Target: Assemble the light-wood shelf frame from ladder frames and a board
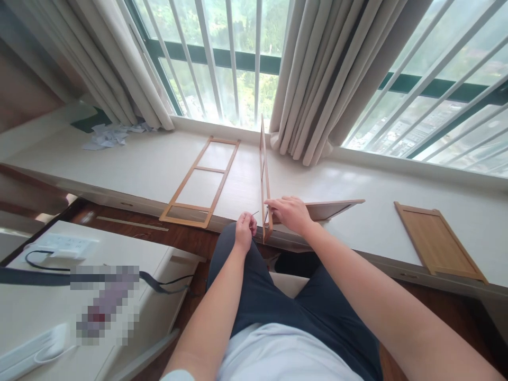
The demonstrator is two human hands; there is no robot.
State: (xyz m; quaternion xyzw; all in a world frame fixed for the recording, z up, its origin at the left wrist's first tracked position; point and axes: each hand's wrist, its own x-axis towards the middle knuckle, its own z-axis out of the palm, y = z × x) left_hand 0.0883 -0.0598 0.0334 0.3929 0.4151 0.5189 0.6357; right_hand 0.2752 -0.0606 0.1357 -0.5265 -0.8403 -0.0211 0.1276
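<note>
My left hand (245,230) is closed near my knee, with a thin dark rod (255,212) sticking out between the fingertips; its other end is hidden in the fingers. To its right, a narrow wooden frame (262,164) stands upright, seen nearly edge-on. My right hand (291,212) grips the near part of this frame, thumb and fingers at its edge. Behind that hand a wooden panel (333,209) extends rightward from the frame; the joint between them is mostly covered by the hand.
On the white window ledge (138,164) a second wooden frame (201,169) lies flat to the left. A flat wooden panel (438,238) lies right, overhanging the front edge. Crumpled papers (105,136) sit far left. A white desk (159,259) with a power strip (75,247) stands at lower left.
</note>
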